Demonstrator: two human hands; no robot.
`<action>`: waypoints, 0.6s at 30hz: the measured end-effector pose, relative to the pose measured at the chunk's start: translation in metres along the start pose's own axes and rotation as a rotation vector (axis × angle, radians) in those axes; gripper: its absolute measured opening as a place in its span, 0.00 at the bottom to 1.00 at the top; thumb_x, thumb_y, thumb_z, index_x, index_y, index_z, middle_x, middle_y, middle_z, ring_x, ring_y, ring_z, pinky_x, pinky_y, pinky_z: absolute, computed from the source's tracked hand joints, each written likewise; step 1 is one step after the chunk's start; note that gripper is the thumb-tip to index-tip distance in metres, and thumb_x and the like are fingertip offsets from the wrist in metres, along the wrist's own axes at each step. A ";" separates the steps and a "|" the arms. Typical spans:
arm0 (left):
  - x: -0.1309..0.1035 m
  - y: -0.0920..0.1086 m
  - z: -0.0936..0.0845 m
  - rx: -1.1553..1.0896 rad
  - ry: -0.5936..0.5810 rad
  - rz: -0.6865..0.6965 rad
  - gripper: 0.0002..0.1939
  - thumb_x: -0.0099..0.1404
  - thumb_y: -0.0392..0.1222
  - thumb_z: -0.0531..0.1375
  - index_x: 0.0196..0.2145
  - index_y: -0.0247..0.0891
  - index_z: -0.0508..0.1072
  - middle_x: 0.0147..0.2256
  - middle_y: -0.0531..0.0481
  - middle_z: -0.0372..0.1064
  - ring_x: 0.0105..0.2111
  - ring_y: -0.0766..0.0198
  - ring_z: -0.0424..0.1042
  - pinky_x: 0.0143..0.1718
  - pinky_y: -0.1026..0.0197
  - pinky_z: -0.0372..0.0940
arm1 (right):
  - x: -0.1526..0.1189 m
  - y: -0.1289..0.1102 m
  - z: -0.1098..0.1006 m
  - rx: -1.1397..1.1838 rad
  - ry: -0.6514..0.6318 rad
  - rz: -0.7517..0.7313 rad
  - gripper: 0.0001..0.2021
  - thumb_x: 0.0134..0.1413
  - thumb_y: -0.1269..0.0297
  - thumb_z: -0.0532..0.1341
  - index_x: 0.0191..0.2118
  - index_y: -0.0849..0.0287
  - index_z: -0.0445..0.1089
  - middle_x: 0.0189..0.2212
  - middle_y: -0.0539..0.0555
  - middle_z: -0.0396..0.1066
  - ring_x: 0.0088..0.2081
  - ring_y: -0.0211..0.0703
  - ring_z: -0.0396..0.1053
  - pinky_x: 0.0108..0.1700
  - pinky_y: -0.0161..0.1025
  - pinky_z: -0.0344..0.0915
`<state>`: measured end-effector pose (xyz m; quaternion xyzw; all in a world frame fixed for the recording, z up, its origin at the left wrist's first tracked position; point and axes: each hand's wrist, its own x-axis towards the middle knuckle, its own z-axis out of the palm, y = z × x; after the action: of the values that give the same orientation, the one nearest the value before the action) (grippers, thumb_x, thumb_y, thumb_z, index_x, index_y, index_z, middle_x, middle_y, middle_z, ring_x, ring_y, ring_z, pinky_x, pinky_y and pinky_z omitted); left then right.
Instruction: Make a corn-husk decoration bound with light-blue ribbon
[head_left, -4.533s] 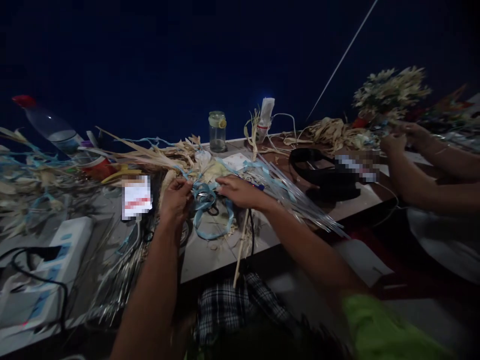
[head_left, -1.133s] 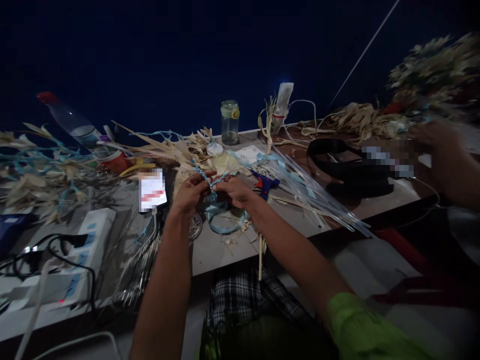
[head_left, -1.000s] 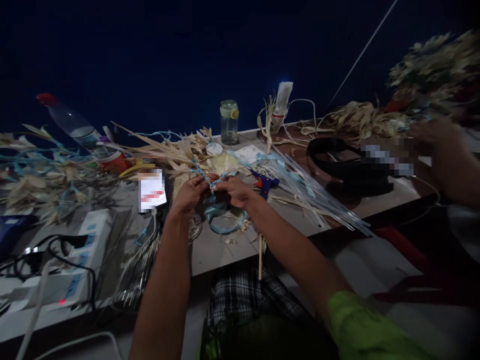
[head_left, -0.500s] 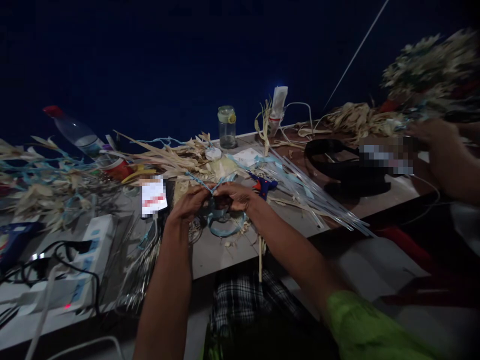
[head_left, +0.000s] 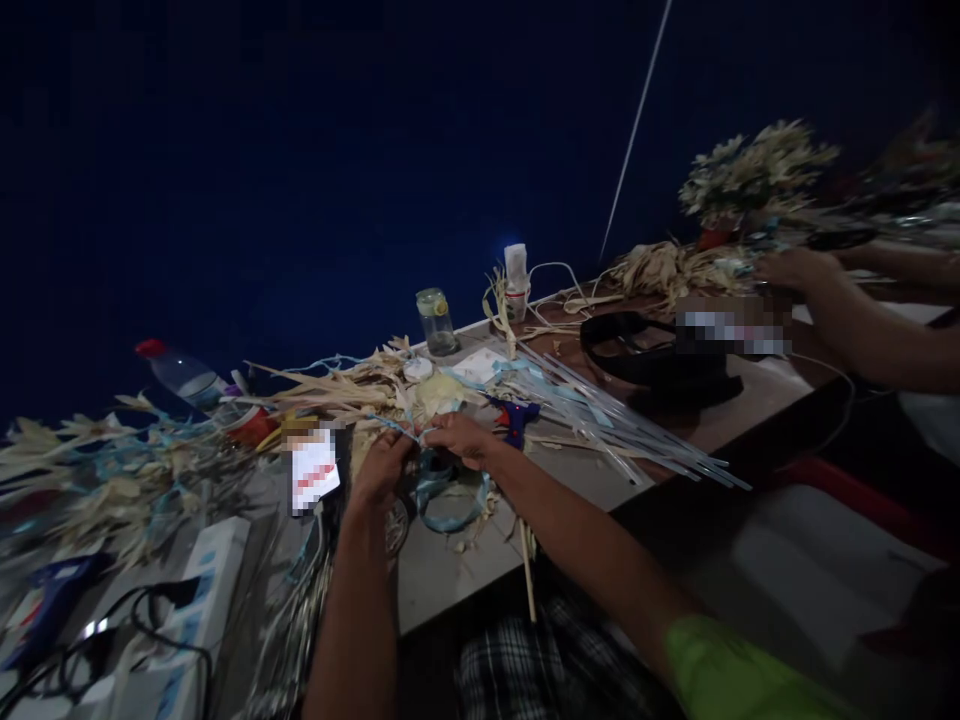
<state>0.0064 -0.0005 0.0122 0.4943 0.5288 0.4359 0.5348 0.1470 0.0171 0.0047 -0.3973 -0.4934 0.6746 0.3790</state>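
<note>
My left hand [head_left: 381, 464] is closed, its fingertips pinching a thin stem wrapped in light blue ribbon [head_left: 386, 424]. From the other side my right hand [head_left: 459, 438] also pinches this stem, with the fingertips of both hands almost meeting. Below the hands, a loose loop of light blue ribbon [head_left: 459, 522] hangs over the table. Dried pale husk strips [head_left: 360, 384] lie just beyond my left hand. Close to my right hand is a blue glue gun [head_left: 517, 420]. The fingertips are partly hidden, so the exact grip is unclear.
Clear plastic sticks [head_left: 630, 430] spread to the right, near a black strap [head_left: 660, 365]. A glass jar [head_left: 438, 325] and a cup [head_left: 515, 300] stand behind. A phone [head_left: 313, 472], power strip [head_left: 202, 590] and husk flowers [head_left: 127, 490] are at left. Another person's hand [head_left: 799, 270] is at far right.
The camera view has tilted and shifted, so the table now slopes more steeply. Both hands keep their pinch on the ribbon-wrapped stem, my right hand lying a little flatter.
</note>
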 end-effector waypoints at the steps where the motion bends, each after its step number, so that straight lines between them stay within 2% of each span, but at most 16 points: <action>1: 0.001 0.000 -0.001 -0.008 -0.010 -0.008 0.11 0.47 0.46 0.61 0.26 0.36 0.70 0.20 0.54 0.64 0.19 0.70 0.61 0.24 0.66 0.57 | 0.002 0.001 -0.001 -0.033 0.015 -0.015 0.05 0.30 0.68 0.58 0.18 0.61 0.61 0.12 0.42 0.52 0.18 0.28 0.48 0.21 0.30 0.41; 5: 0.003 0.001 0.000 -0.047 -0.015 0.000 0.11 0.45 0.45 0.63 0.24 0.35 0.70 0.19 0.56 0.62 0.18 0.73 0.59 0.21 0.68 0.54 | 0.004 0.005 -0.002 -0.050 0.049 -0.058 0.04 0.31 0.67 0.58 0.18 0.62 0.62 0.13 0.42 0.53 0.19 0.29 0.50 0.21 0.30 0.43; 9: -0.001 0.003 0.005 -0.051 0.041 0.056 0.13 0.46 0.45 0.62 0.29 0.35 0.71 0.17 0.57 0.60 0.17 0.73 0.57 0.20 0.69 0.51 | 0.004 0.006 -0.001 -0.055 0.068 -0.083 0.05 0.32 0.66 0.59 0.19 0.62 0.63 0.14 0.43 0.54 0.19 0.28 0.49 0.21 0.30 0.44; 18: -0.003 0.002 -0.001 0.062 0.029 0.063 0.11 0.48 0.43 0.60 0.30 0.35 0.72 0.17 0.55 0.65 0.20 0.68 0.63 0.26 0.66 0.57 | 0.004 0.004 -0.004 -0.022 0.084 -0.032 0.05 0.30 0.67 0.59 0.20 0.62 0.65 0.14 0.44 0.57 0.18 0.29 0.52 0.21 0.30 0.46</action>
<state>0.0050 -0.0034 0.0146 0.5206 0.5338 0.4432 0.4975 0.1487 0.0211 -0.0010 -0.4214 -0.4907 0.6457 0.4059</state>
